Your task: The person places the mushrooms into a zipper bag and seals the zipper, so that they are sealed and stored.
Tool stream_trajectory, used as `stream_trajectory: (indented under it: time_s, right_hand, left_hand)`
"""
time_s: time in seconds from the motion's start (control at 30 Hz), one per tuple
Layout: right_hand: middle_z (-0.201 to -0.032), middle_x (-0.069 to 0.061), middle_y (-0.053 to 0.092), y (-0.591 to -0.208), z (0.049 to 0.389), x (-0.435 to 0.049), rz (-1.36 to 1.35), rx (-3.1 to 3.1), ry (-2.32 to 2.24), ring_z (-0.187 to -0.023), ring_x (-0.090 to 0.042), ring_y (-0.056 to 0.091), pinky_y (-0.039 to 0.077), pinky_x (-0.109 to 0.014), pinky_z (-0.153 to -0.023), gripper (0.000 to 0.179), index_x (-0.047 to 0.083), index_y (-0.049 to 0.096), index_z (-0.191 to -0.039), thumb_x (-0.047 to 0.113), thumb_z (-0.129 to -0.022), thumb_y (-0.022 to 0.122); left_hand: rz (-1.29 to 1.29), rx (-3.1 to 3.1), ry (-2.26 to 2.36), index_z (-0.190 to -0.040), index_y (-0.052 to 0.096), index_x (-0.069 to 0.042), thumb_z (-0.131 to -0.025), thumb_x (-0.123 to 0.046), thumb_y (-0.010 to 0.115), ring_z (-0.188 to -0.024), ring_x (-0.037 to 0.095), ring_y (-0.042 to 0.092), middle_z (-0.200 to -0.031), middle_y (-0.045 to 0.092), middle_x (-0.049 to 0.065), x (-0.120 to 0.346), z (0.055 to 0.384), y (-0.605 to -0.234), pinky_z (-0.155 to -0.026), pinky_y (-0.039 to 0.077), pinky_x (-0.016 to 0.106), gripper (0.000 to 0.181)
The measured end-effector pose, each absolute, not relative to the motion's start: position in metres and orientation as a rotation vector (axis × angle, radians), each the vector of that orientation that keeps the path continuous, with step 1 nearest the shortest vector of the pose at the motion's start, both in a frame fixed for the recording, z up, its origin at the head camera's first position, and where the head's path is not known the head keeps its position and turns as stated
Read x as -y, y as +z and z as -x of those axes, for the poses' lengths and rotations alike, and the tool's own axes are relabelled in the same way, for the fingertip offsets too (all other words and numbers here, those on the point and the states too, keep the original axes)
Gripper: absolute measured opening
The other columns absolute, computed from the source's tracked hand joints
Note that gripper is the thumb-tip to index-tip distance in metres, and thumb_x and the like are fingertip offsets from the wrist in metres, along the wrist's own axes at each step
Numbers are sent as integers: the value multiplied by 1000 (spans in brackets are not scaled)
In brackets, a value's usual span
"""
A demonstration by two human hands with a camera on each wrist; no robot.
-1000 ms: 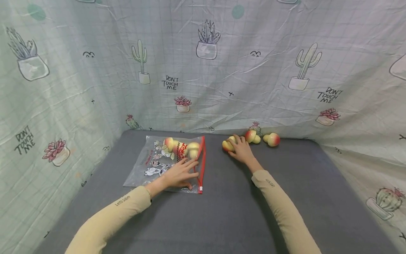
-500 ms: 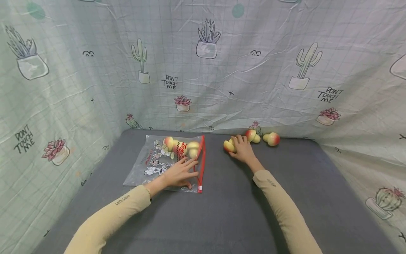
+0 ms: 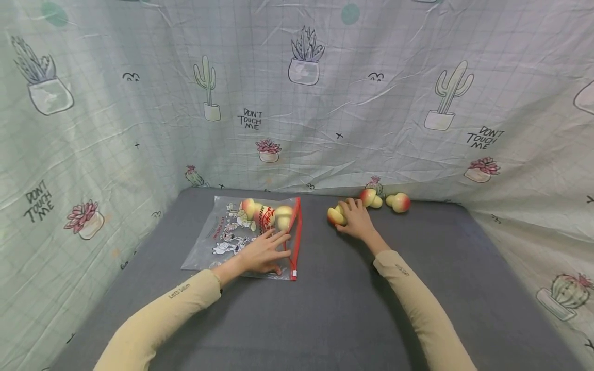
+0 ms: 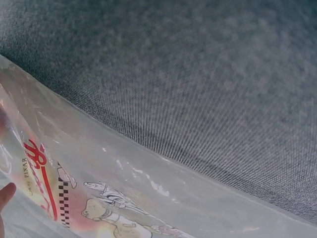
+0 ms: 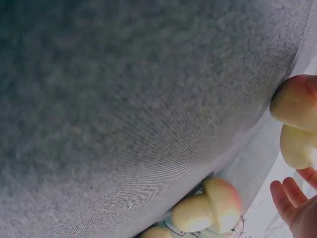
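My right hand (image 3: 358,220) grips a yellow toy mushroom (image 3: 336,216) with a red-tinged cap, near the back of the table. In the right wrist view, fingertips (image 5: 282,196) show below its stem, with one touching the stem and another digit on the cap. My left hand (image 3: 264,252) lies with spread fingers on a clear zip bag (image 3: 204,252) printed with cartoon figures. Red trim runs along the bag's right-hand edge, with a white slider (image 3: 294,274) at the near corner. Several mushrooms (image 3: 283,216) show through the plastic. Only one left fingertip (image 4: 6,196) appears in the left wrist view.
Behind the right hand lies another mushroom (image 3: 368,198), and a further one (image 3: 399,202) lies to its right, both by the foot of the hanging curtain (image 3: 325,154). Curtain also borders the dark grey table (image 3: 325,319) on both sides.
The right hand has drawn slightly nearer and to the right, and the mushroom under it has turned and shifted a little. The left hand and bag have stayed in place.
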State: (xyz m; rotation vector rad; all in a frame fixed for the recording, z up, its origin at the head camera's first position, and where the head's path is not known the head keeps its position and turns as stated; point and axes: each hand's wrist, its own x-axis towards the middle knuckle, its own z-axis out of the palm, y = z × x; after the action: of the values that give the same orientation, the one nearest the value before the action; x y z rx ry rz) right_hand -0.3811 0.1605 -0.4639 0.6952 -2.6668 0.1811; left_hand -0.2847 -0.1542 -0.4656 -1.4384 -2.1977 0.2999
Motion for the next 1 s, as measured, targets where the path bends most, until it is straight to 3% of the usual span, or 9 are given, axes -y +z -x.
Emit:
stream_trajectory:
  time_s: [0.73, 1.0]
  right_hand:
    - [-116, -15, 45, -458, 361, -146, -824, 2591, 204, -100, -35, 42, 45, -47, -75, 70, 4, 43, -123, 39, -68, 71]
    - [-118, -14, 44, -455, 354, -140, -846, 2591, 202, -102, -33, 41, 45, -46, -77, 71, 5, 43, -124, 40, -68, 71]
  left_hand:
    - [1407, 2223, 284, -107, 57, -23, -71, -59, 58, -121, 33, 44, -124, 51, 17, 155, 284, -468, -90, 41, 51, 51]
    - [1410, 2229, 276, -108, 57, -23, -71, -57, 59, -121, 33, 44, -125, 51, 17, 154, 284, -468, -90, 41, 51, 50]
